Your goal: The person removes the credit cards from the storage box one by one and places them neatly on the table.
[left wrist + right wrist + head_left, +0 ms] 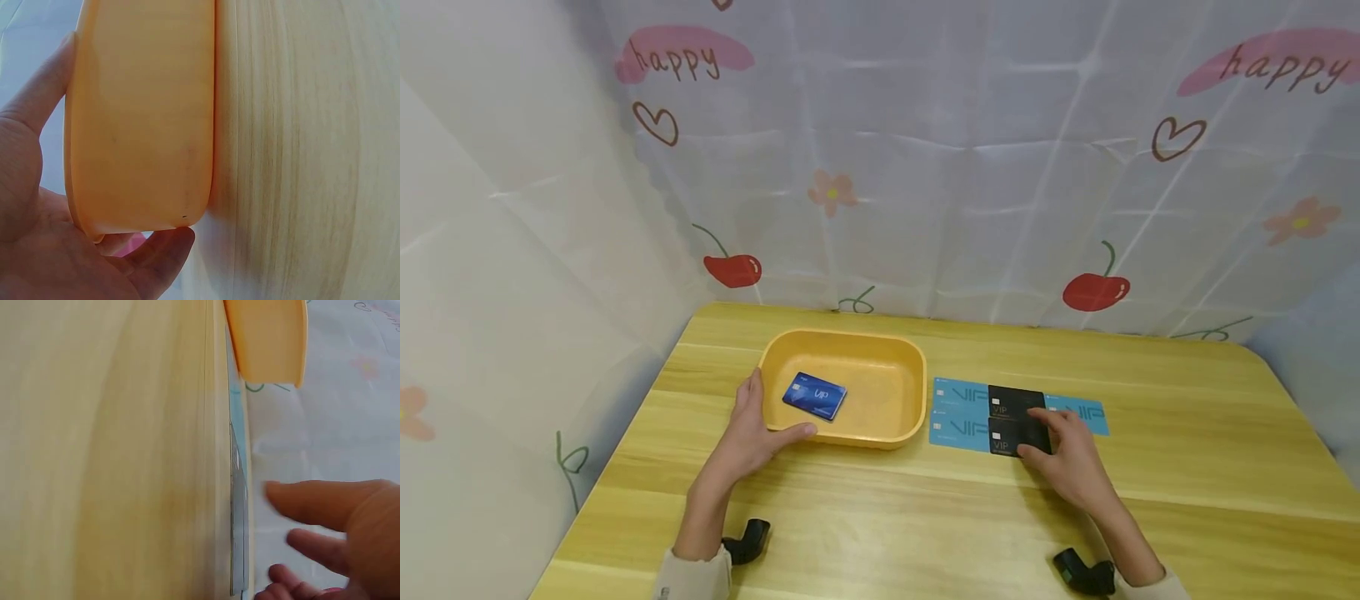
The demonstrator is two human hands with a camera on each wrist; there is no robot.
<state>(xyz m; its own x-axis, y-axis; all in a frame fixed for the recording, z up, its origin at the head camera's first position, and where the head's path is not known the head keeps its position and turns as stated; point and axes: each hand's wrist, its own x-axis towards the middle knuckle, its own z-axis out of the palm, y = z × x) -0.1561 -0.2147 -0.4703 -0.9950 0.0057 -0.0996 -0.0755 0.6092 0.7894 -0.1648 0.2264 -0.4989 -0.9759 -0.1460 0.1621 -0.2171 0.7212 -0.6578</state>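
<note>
A yellow plastic tray (891, 437) stands on the table with a dark blue VIP card (815, 396) lying in it. My left hand (748, 433) grips the tray's left end, thumb along the front rim and fingers round the end wall (144, 125). To the right of the tray, cards lie flat in two rows: light blue VIP cards (958, 427) at the left, black VIP cards (1011, 437) in the middle, and a light blue card (1093, 414) at upper right. Over the black cards, my right hand (1067, 458) hovers with thumb and fingers apart, partly covering them.
The wooden table (880, 517) runs back to a white printed curtain (955, 208), with another white sheet (512, 250) along the left side. Black wrist-worn devices (748, 542) show below both hands.
</note>
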